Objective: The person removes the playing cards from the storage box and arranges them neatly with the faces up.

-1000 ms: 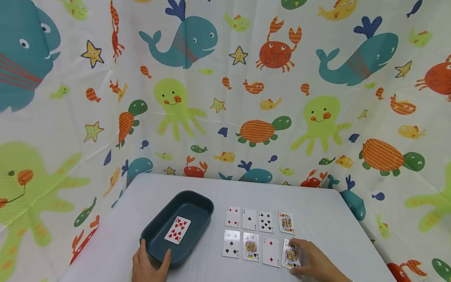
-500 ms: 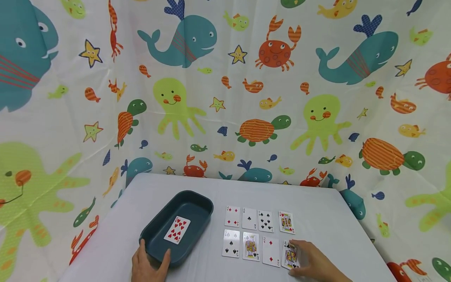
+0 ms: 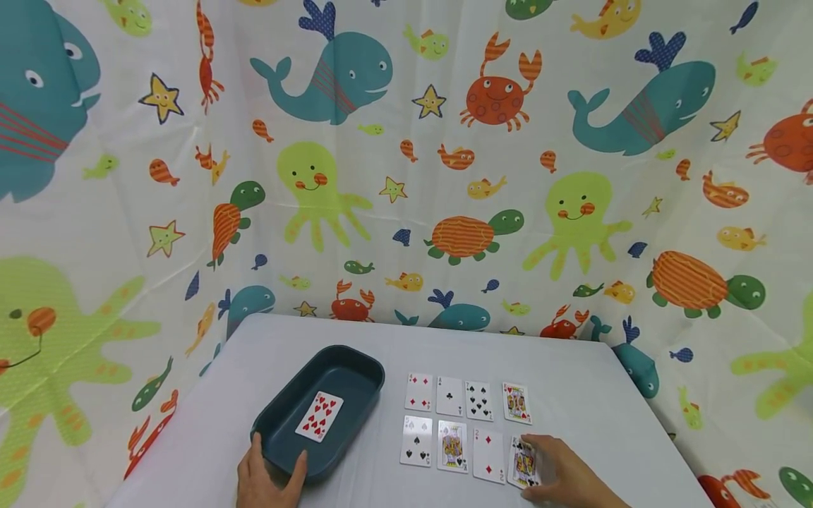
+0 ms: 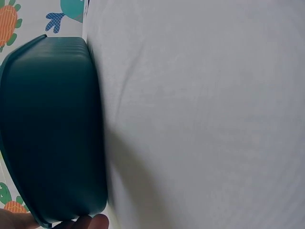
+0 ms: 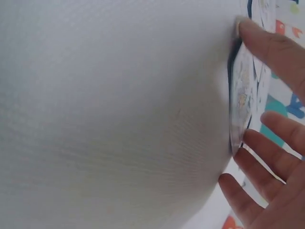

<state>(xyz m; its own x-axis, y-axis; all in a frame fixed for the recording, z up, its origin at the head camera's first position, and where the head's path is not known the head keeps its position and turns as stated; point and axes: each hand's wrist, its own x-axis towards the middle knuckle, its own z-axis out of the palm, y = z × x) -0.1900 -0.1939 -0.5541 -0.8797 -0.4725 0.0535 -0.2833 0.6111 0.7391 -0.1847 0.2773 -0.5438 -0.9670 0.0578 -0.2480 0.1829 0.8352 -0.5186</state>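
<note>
My left hand [image 3: 269, 480] holds the near end of a dark teal tray [image 3: 339, 374], thumb on one side of the rim and fingers along the outer wall. In the left wrist view, fingertips [image 4: 97, 223] meet the tray [image 4: 52, 129] at its lower end. A hearts playing card [image 3: 320, 416] lies face up inside it. My right hand [image 3: 565, 474] grips a face card [image 3: 524, 460] at the right end of the near row. In the right wrist view, the right hand [image 5: 261, 180] has its thumb and fingers at opposite ends of that card [image 5: 242, 95].
Beside the gripped card lie a two of diamonds [image 3: 488, 455], king of spades [image 3: 452, 446] and five of spades [image 3: 416, 441]. Behind them is a second row with a four of diamonds [image 3: 419, 392] and a red-pip face card [image 3: 517, 403]. A sea-animal curtain [image 3: 406, 212] encloses the white table [image 3: 584, 395].
</note>
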